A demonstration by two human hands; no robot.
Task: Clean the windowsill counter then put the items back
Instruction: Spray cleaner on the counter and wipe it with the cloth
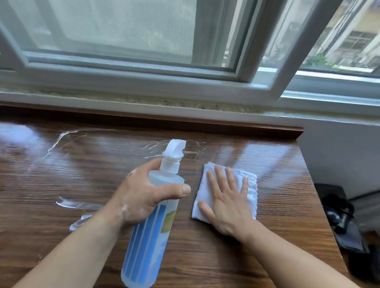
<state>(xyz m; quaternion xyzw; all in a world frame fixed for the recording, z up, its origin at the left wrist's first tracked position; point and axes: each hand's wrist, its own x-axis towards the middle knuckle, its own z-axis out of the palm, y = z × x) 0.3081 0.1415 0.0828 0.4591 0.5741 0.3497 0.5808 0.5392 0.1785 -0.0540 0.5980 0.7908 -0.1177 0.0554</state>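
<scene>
My left hand [142,196] grips a translucent spray bottle [148,242] with a blue label and a white nozzle, held above the dark wooden windowsill counter [69,180], nozzle toward the window. My right hand [225,202] presses flat with straight fingers on a folded white cloth [250,188] lying on the counter to the right of the bottle. Wet streaks and foam [77,204] shine on the wood at the left and near the back ledge.
A sliding window with a white frame [144,77] runs behind the counter, one pane angled open at the right. The counter's right edge drops off beside dark bags or clothing [345,222] on a lower surface. A raised wooden lip [141,121] lines the back.
</scene>
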